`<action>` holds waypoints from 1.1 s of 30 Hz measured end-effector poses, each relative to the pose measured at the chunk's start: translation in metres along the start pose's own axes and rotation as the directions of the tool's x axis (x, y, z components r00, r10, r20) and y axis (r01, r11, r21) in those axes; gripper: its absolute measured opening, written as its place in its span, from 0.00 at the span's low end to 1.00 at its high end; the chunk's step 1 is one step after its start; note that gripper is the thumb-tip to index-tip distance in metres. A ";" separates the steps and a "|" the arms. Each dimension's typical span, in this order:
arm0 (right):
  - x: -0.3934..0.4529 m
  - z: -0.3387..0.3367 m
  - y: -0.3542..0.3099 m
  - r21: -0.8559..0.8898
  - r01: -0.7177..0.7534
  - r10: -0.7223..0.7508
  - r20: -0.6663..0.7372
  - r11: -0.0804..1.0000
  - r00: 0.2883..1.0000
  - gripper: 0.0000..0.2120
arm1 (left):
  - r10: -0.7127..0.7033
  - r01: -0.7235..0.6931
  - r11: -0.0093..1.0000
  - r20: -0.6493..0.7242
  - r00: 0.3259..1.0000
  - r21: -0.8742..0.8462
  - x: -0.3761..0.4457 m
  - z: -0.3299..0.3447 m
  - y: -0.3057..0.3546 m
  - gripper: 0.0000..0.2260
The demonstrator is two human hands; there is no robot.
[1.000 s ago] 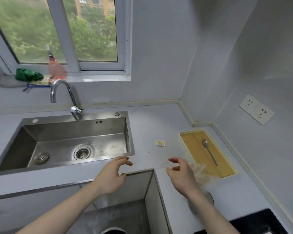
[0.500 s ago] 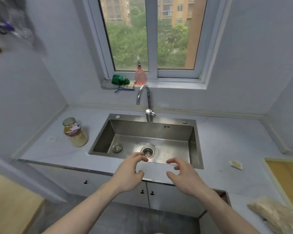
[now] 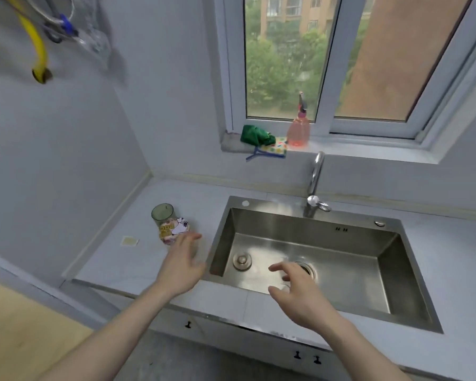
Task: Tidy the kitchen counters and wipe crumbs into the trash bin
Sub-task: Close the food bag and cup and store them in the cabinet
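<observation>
A glass jar [image 3: 168, 225] with a green lid and a cartoon label stands on the grey counter [image 3: 138, 243], left of the sink. My left hand [image 3: 183, 266] is stretched toward it with straight fingers, its fingertips just in front of the jar's lower side; I cannot tell if they touch. My right hand [image 3: 300, 294] hovers over the front rim of the steel sink [image 3: 341, 273], fingers loosely spread, holding nothing. A small pale scrap [image 3: 129, 241] lies on the counter left of the jar.
A tap [image 3: 315, 185] rises behind the sink. On the window sill sit a green cloth [image 3: 256, 136], a patterned sponge [image 3: 275, 148] and a pink spray bottle [image 3: 298, 127]. A yellow hose [image 3: 36, 42] hangs on the left wall. Cabinet doors [image 3: 259, 342] run below the counter.
My view has swung left, from the corner with the cutting board to the sink and jar. My left hand has reached out toward the jar; my right hand stays over the sink.
</observation>
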State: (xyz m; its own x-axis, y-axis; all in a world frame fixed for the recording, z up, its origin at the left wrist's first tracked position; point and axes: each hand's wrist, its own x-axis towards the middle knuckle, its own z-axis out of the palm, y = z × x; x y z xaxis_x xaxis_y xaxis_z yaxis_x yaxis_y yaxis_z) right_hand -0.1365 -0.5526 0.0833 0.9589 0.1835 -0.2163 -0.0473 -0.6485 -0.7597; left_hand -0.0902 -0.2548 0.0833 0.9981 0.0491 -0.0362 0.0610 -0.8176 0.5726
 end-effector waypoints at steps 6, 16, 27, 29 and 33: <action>0.032 0.028 -0.037 -0.016 -0.047 0.047 -0.011 0.999 0.999 0.16 | -0.361 0.349 0.928 -0.075 0.930 -0.132 0.077 -0.027 -0.083 0.42; 0.023 0.020 -0.031 0.021 -0.170 0.171 -0.149 0.985 0.974 0.15 | -0.536 0.529 0.836 -0.014 0.844 -0.148 0.133 0.012 -0.106 0.51; -0.027 0.008 0.008 0.112 -0.243 0.265 -0.264 0.963 0.927 0.15 | -0.420 0.409 0.904 -0.078 0.904 -0.123 0.125 0.018 -0.114 0.42; -0.038 0.004 0.016 0.120 -0.243 0.268 -0.272 0.962 0.924 0.15 | -0.409 0.398 0.909 -0.091 0.908 -0.122 0.113 0.019 -0.107 0.42; -0.067 -0.010 0.038 0.132 -0.243 0.271 -0.275 0.961 0.923 0.15 | -0.252 0.239 0.964 -0.105 0.962 -0.118 0.079 0.021 -0.076 0.36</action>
State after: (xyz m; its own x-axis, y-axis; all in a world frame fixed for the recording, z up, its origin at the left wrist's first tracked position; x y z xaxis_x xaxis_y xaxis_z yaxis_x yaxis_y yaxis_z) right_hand -0.1996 -0.5966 0.0752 0.9487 -0.2095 -0.2369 -0.3153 -0.5701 -0.7586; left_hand -0.0162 -0.2006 0.0194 0.9452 0.3130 -0.0933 0.2978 -0.7084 0.6399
